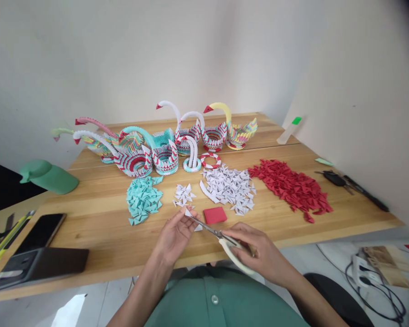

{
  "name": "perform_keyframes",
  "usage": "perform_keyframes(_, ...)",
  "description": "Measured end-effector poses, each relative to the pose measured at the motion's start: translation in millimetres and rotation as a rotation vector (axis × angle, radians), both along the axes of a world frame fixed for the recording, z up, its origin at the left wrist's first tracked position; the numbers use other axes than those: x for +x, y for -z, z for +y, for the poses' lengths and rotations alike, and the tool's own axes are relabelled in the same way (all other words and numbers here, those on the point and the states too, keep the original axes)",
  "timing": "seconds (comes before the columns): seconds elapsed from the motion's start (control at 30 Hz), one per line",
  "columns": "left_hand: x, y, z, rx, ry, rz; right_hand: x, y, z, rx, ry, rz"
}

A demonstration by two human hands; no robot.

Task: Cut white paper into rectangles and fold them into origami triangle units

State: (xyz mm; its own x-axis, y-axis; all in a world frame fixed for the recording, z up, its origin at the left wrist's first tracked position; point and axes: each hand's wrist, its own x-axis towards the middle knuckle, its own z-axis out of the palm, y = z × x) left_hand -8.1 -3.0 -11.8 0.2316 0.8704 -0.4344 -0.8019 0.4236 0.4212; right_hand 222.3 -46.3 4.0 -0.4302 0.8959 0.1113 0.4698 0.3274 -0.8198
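Between the thumb and fingers of my left hand (177, 231) is a small white paper piece (188, 212). My right hand (257, 249) holds scissors with cream handles (236, 258), whose blades point left and reach the paper at my left fingertips. Just beyond the blades lies a red paper stack (215, 215). Another white piece (198, 227) rests on the table beside my left fingers. Farther off are a small group of white folded pieces (184, 194), a larger white pile (231, 188), a teal pile (144, 199) and a red pile (293, 186).
Several folded-paper swans (134, 161) stand along the back of the wooden table (105, 227). A red-and-white ring (210, 160) sits near them. At left are a green bottle (51, 177), a phone (41, 232) and a black box (57, 265); keys (334, 178) lie at right.
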Motion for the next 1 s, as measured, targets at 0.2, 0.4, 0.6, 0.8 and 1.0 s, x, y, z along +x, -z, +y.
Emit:
perform_keyframes(0.2, 1, -0.9, -2, 0.082, 0.001, 0.087, 0, 0.7, -1, 0.071, 0.013, -0.01)
perform_keyframes(0.4, 4, 2.7, -6, 0.221, -0.138, 0.331, -3, 9.2, -6, 0.335, 0.028, -0.099)
perform_keyframes(0.6, 3, 5.5, -6, 0.196, -0.164, 0.255, -7, 16.4, -2, 0.461, 0.048, -0.156)
perform_keyframes(0.8, 3, 7.4, -3, 0.161, -0.139, 0.167, -6, 16.6, -1, 0.424, 0.02, -0.134)
perform_keyframes(1.0, 3, 5.7, -2, 0.147, -0.104, 0.131, -2, 17.2, -1, 0.397, 0.011, -0.107)
